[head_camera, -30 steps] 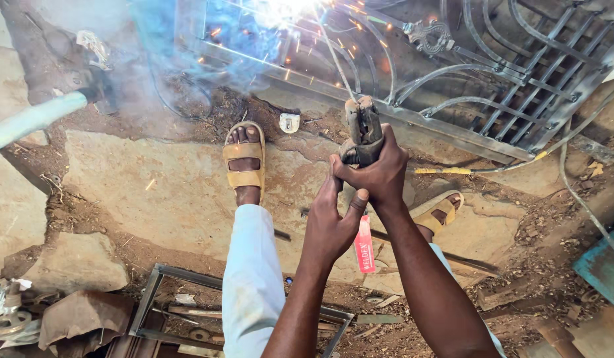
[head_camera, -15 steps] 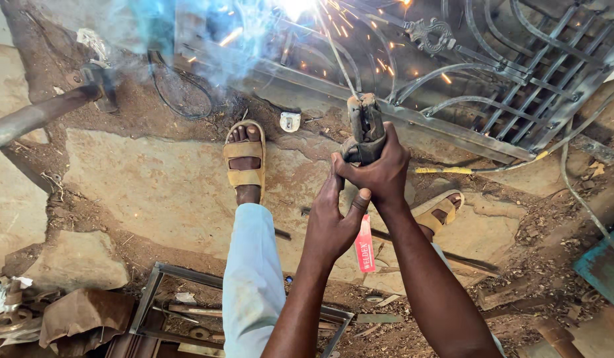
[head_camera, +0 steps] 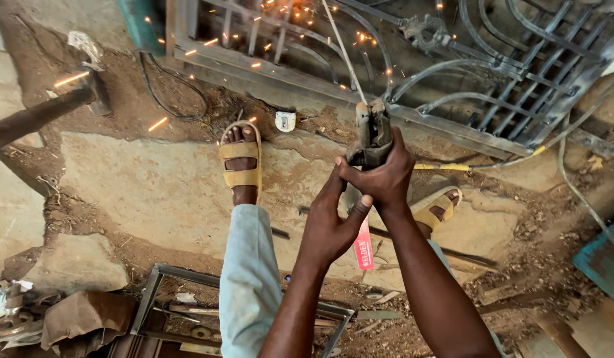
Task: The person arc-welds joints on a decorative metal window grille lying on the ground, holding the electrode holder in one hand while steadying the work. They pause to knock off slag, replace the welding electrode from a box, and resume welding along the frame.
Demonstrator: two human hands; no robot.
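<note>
The right hand (head_camera: 385, 178) is closed around a welding electrode holder (head_camera: 369, 138), a dark metal clamp tool, and holds it up in front of the person, above the ground. The left hand (head_camera: 330, 222) is just under it, with its fingers against the lower part of the holder and its thumb raised toward the right hand; its grip looks only partly closed, and I cannot tell how much it carries. The long axis of the holder goes from near to far in the view, and its clamp end points away from the person, toward the metal gate (head_camera: 453, 73). A thin welding rod (head_camera: 343, 53) continues from the clamp in nearly the same line, leaning a little to the left.

The floor (head_camera: 154, 192) is rough stone and dirt, outdoors. Both feet wear tan sandals (head_camera: 240, 162). Orange sparks (head_camera: 280, 16) fly over the gate, which lies flat. A metal frame (head_camera: 161, 292) lies near the left leg.
</note>
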